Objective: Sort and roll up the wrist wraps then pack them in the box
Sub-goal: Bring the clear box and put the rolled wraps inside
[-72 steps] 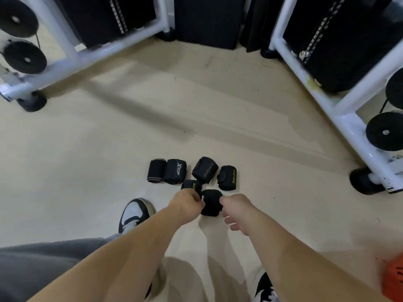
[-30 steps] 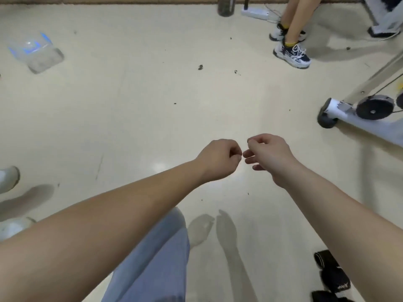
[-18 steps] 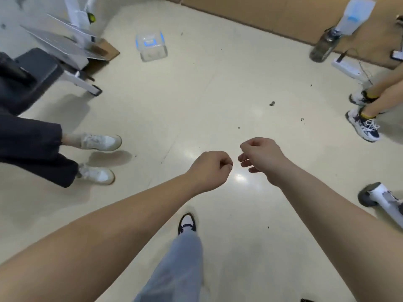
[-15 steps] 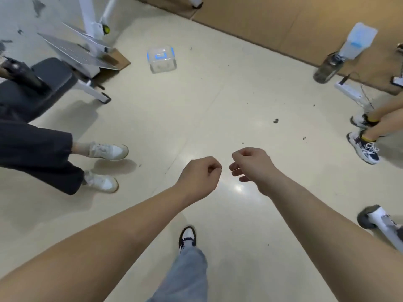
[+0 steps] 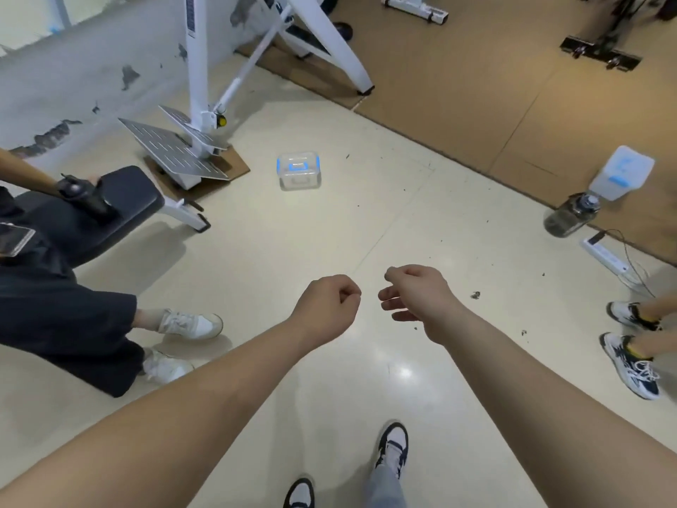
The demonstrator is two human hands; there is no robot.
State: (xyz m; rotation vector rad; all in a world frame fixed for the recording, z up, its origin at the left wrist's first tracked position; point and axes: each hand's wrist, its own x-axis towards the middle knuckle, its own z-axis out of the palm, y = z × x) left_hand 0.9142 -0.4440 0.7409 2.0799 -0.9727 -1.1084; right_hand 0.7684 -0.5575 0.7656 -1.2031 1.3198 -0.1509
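Note:
A clear plastic box (image 5: 299, 171) with a blue-trimmed lid stands closed on the cream floor ahead, well beyond my arms. My left hand (image 5: 327, 306) is curled into a loose fist with nothing in it. My right hand (image 5: 414, 295) hangs beside it with fingers bent and slightly apart, also holding nothing. Both hands are held out at mid-height, about a hand's width apart. No wrist wraps are in view.
A black bench (image 5: 102, 210) with a seated person in dark trousers (image 5: 66, 324) is at the left. A white machine frame (image 5: 205, 86) stands behind the box. At the right are a water bottle (image 5: 571, 214), a power strip (image 5: 604, 256) and another person's sneakers (image 5: 630, 357).
The view has swung away from the rolled wraps on the floor and toward the box, which now sits closer and more central. Both hands have stayed out in front with nothing in them.

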